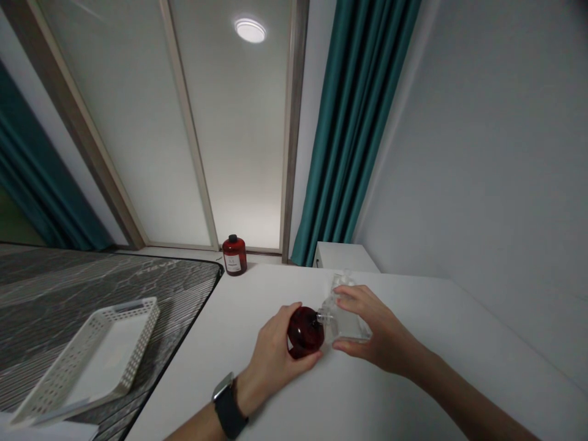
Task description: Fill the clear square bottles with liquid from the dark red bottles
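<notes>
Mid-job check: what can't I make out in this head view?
- Head view: side of the held red bottle under the left hand; fingers and palm cover it.
- Head view: whether the clear bottle is inside the other's mouth; too small and blurred.
- Head view: wording on the label; too small.
- Head view: rest of the white item; bottom edge cuts it.

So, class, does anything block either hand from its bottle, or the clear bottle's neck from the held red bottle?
Nothing visible does. The left hand grasps the held red bottle, the right hand the clear bottle, whose neck sits at the red one's top. The black-capped bottle stands well aside.
</notes>
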A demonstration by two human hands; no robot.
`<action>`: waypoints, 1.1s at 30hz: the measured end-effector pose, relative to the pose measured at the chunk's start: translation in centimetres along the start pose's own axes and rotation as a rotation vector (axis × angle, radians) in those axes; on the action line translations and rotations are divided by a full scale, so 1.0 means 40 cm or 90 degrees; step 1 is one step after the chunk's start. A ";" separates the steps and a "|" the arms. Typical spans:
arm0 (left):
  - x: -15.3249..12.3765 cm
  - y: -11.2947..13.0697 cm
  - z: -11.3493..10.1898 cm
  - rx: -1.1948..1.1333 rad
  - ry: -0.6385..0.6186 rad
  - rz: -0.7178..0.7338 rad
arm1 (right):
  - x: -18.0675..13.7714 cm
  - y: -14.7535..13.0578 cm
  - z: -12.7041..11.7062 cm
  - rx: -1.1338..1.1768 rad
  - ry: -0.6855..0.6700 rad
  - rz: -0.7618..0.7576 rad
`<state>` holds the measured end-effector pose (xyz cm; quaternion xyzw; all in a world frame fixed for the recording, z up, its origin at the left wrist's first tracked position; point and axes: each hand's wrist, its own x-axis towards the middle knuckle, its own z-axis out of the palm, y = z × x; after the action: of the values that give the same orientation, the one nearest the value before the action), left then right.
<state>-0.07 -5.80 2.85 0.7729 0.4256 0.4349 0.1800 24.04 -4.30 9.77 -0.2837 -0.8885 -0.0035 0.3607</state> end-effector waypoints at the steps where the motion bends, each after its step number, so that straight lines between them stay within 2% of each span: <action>1: -0.001 -0.001 0.001 0.002 0.002 0.001 | 0.000 0.000 0.000 -0.001 -0.002 -0.002; 16: 0.001 0.003 -0.001 -0.005 0.024 0.006 | 0.002 -0.001 -0.003 -0.018 -0.004 -0.007; 33: 0.000 0.005 0.000 -0.010 0.013 0.004 | 0.002 0.000 -0.002 -0.018 -0.011 -0.026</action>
<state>0.03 -5.91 2.98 0.7685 0.4216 0.4462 0.1802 24.05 -4.28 9.90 -0.2704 -0.8971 -0.0207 0.3489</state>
